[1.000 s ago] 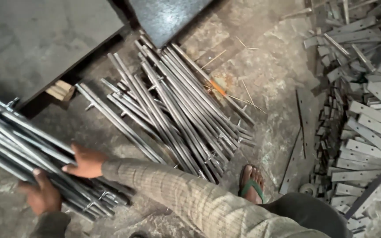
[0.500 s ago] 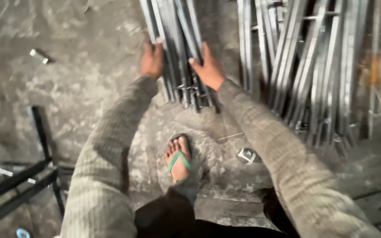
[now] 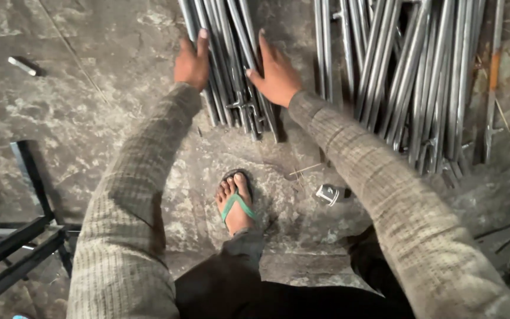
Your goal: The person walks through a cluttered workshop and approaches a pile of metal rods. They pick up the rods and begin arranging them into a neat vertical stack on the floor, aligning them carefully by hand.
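Since half a second ago, little has moved: the view is drawn slightly nearer and both hands are kept pressed on the same bundle. On the concrete floor (image 3: 90,106), a larger pile of rods (image 3: 408,77) lies just to the right. The small bundle of steel rods (image 3: 231,65) is flanked by the left hand (image 3: 192,62) and right hand (image 3: 275,77), palms flat against its sides, fingers unclenched. Rods could be rolled onto the sandalled foot (image 3: 235,204) if the squeeze is uneven.

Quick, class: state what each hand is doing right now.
Left hand: open, pressed against the rod bundle.
Right hand: open, flat against the bundle's other side.
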